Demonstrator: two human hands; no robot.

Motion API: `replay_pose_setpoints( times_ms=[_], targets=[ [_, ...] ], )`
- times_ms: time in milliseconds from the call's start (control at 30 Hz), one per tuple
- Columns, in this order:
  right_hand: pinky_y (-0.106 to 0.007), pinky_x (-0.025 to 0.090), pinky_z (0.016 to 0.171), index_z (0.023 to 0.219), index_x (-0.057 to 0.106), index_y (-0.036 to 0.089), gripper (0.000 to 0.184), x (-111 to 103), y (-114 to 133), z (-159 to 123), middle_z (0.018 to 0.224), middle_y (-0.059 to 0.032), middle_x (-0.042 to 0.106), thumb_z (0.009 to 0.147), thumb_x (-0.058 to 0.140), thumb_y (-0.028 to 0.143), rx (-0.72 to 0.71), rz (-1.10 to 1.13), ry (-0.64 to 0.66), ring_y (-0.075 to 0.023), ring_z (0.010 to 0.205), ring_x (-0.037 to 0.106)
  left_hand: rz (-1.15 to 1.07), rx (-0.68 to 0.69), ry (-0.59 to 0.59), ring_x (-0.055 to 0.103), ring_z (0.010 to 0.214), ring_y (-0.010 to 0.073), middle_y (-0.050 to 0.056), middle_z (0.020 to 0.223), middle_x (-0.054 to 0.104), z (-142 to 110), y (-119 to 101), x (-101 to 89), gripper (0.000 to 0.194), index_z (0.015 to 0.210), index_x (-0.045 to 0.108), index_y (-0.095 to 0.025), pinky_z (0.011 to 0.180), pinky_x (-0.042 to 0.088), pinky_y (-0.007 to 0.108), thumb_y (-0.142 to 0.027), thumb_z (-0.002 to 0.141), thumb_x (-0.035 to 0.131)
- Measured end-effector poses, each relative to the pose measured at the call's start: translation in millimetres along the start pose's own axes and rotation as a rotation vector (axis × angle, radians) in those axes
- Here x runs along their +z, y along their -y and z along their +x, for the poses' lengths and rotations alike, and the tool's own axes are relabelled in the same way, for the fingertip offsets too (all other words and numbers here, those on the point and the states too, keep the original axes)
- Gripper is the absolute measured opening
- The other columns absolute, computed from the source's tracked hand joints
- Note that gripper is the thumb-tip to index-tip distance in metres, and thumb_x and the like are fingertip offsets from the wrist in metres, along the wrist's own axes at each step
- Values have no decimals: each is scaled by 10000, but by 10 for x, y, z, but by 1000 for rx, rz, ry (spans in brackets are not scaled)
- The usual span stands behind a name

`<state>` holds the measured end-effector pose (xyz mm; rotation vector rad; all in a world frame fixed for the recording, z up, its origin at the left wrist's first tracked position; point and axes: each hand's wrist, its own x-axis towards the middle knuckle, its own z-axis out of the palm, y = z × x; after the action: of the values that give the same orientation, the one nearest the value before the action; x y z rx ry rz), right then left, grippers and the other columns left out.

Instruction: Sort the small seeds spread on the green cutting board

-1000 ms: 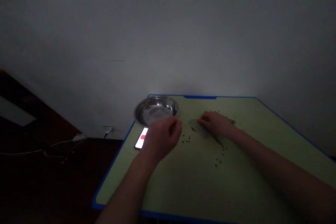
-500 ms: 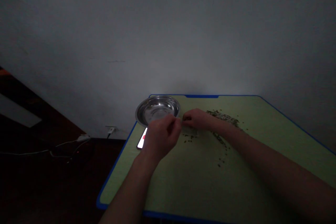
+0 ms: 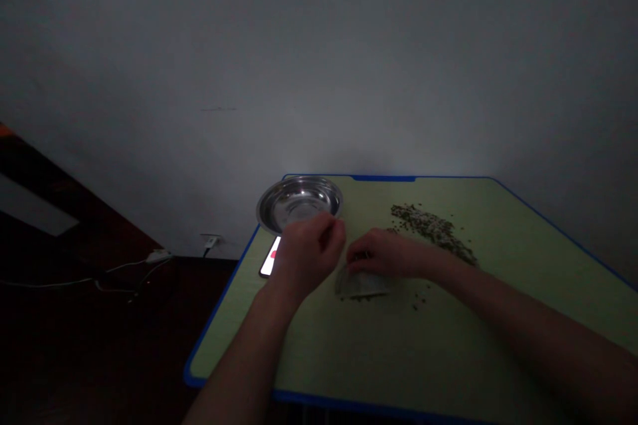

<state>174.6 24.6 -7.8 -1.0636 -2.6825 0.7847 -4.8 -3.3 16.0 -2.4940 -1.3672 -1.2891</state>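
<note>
My left hand [image 3: 308, 254] hovers over the green table [image 3: 399, 345] with its fingers curled, just in front of a steel bowl [image 3: 299, 202]. What it holds, if anything, is hidden. My right hand [image 3: 383, 254] lies close beside it, fingers closed on the top edge of a small clear flat piece [image 3: 363, 284] that rests on the table. A heap of small dark seeds [image 3: 429, 227] lies behind the right wrist, with a few loose ones [image 3: 417, 305] near the clear piece.
A phone [image 3: 270, 259] with a lit screen lies at the table's left edge, partly under my left hand. The table has a blue rim and stands against a white wall. Cables and a plug [image 3: 154, 256] lie on the dark floor to the left.
My right hand has drawn the clear piece from the seed heap leftward and then toward me, dragging some seeds along. My left hand has stayed near the bowl.
</note>
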Motion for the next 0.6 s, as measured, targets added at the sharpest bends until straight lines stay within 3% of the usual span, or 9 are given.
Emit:
replay_pose_setpoints(
  times_ms=[300,600],
  targets=[
    [-229,412,617,898,732,192,191,127,226,-366,779,-29,724,861,576,296,2,32,23,-133,653,610,-14,-22,39,363,413,63,-67,463,381,11,8,4,284,579,458,-173,463,232,225,-254,849,487],
    [-212,373,564,843,729,190,160,279,406,-634,723,-15,720,857,598,282,29,43,0,-116,606,602,-24,-12,51,336,416,57,-69,465,354,5,3,23,288,570,461,-165,461,220,220,-248,844,492]
  ],
)
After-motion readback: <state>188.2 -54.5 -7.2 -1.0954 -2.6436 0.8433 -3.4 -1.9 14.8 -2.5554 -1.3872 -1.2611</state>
